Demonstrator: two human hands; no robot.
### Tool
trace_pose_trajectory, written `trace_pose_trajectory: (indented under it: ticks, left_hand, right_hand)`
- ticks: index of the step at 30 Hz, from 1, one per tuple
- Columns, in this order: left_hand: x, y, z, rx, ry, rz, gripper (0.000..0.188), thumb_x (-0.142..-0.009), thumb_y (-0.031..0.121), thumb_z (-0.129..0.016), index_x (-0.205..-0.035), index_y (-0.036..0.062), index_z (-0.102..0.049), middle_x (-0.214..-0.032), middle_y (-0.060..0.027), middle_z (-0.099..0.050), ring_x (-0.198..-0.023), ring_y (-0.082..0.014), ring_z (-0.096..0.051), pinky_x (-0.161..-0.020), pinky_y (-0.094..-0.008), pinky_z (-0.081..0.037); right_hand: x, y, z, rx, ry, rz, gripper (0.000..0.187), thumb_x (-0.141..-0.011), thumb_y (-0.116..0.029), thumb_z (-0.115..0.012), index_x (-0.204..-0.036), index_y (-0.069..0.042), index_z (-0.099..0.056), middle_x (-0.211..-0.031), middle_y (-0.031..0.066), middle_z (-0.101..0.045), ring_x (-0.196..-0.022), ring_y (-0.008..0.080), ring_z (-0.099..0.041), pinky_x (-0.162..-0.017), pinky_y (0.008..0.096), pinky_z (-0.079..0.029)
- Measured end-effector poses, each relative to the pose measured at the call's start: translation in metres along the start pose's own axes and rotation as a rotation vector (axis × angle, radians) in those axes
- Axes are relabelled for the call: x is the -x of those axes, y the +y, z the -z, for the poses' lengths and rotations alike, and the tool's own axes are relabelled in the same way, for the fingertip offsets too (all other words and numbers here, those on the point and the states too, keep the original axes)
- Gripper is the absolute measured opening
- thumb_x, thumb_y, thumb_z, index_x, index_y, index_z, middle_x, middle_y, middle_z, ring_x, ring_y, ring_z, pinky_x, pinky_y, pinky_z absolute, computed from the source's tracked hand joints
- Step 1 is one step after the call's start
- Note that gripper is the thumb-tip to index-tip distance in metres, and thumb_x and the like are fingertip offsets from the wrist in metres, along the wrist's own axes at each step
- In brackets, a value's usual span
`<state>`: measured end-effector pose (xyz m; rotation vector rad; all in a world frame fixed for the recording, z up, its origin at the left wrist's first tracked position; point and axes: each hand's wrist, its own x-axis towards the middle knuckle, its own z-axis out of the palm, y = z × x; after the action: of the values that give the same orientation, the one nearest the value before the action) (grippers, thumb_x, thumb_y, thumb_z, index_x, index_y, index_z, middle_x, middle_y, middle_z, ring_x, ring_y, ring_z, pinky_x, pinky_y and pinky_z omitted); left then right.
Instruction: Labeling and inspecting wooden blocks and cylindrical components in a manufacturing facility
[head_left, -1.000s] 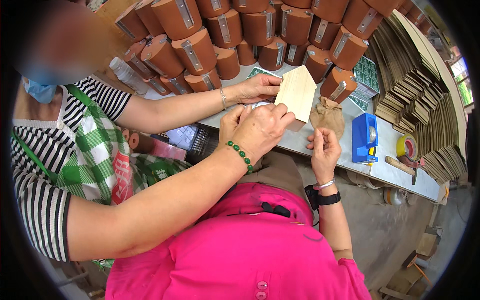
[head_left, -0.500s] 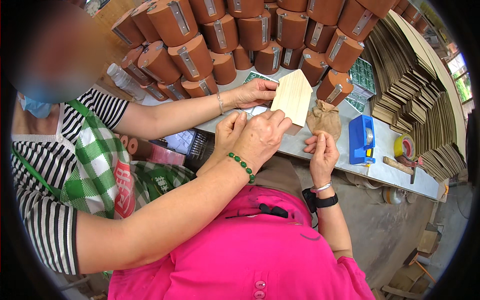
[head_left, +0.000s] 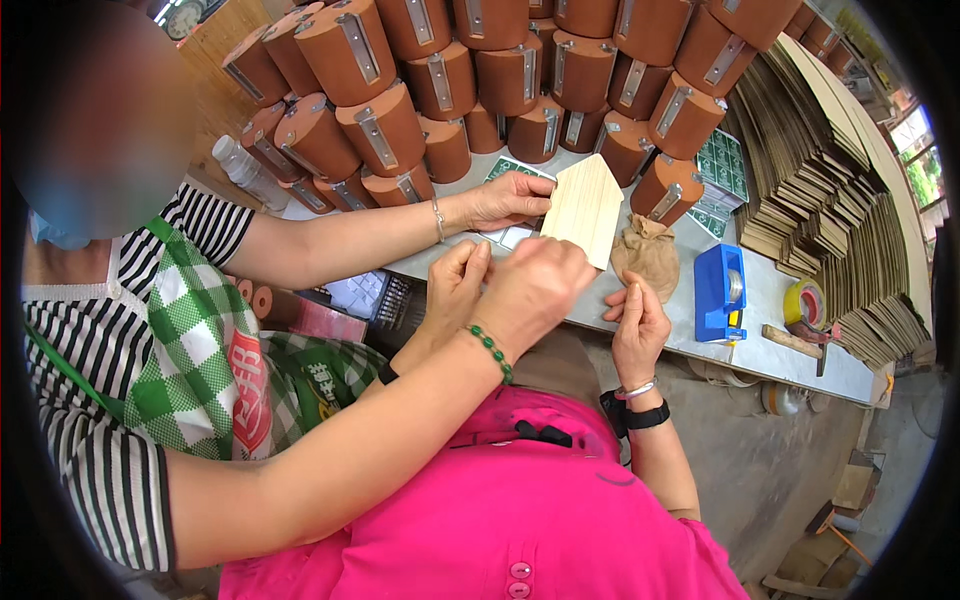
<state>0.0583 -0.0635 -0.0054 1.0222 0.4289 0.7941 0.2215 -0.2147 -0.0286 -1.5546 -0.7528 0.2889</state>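
My right hand (head_left: 640,335) is at the table's front edge, thumb and fingertips pinched together; anything between them is too small to make out. Just beyond its fingertips lies a crumpled tan cloth (head_left: 648,258). My left hand (head_left: 455,283) is curled closed, partly covered by a co-worker's forearm, and its inside is hidden. In front of me a pale house-shaped wooden piece (head_left: 585,212) is held on its left side by one co-worker's hand (head_left: 510,200). The co-worker's other hand (head_left: 540,290), with a green bead bracelet, is blurred at the piece's lower edge.
Brown cylinders with metal strips (head_left: 510,75) are stacked at the back. To the right are a blue tape dispenser (head_left: 718,295), a yellow tape roll (head_left: 804,303), a wooden-handled hammer (head_left: 795,341) and stacked cardboard (head_left: 800,170). A co-worker in a green checked apron (head_left: 190,330) sits close on my left.
The co-worker's braceleted hand has moved slightly right over the wooden piece's lower edge. The wooden piece has tilted a little. My hands stay nearly in place, still closed.
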Motion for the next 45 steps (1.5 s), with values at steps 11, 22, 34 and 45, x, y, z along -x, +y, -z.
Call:
trace_pose_trajectory:
  ticks: [11,22,34,45]
  left_hand:
    - [-0.018,-0.041,-0.062,-0.385,0.161,-0.281,0.022,-0.088,0.013,-0.052,-0.100,-0.0025,-0.062,-0.103,-0.0116,-0.062,-0.096,-0.0210,-0.061,-0.085,-0.0329,-0.048]
    - [-0.016,-0.048,-0.076,-0.502,0.196,-0.346,0.018,-0.086,0.011,-0.061,-0.098,-0.0015,-0.065,-0.100,-0.0124,-0.064,-0.089,-0.0223,-0.063,-0.079,-0.0332,-0.050]
    - [0.008,0.008,0.004,-0.943,0.068,-0.507,0.017,-0.082,0.009,-0.072,-0.096,-0.0004,-0.068,-0.096,-0.0133,-0.066,-0.082,-0.0238,-0.066,-0.072,-0.0336,-0.052]
    - [-0.009,0.019,-0.017,-1.173,0.016,-0.646,0.020,-0.079,0.013,-0.076,-0.094,0.0011,-0.070,-0.089,-0.0118,-0.066,-0.082,-0.0296,-0.064,-0.074,-0.0397,-0.051]
  right_hand:
    - [-0.001,0.013,0.004,0.127,-0.002,0.118,0.025,-0.094,-0.007,-0.060,-0.115,0.004,-0.067,-0.097,0.0150,-0.072,-0.090,0.0178,-0.067,-0.080,0.0313,-0.052]
    - [-0.001,-0.008,0.004,0.125,-0.046,0.135,0.031,-0.084,-0.006,-0.068,-0.115,0.001,-0.069,-0.095,0.0119,-0.073,-0.089,0.0162,-0.067,-0.079,0.0301,-0.051]
    - [-0.002,-0.023,0.005,0.254,-0.046,0.320,0.033,-0.079,-0.005,-0.072,-0.111,0.001,-0.071,-0.095,0.0133,-0.071,-0.086,0.0236,-0.067,-0.076,0.0332,-0.051]
    - [-0.014,-0.026,0.010,0.273,-0.103,0.421,0.028,-0.079,-0.004,-0.073,-0.106,0.001,-0.070,-0.096,0.0136,-0.069,-0.084,0.0275,-0.067,-0.073,0.0347,-0.052]
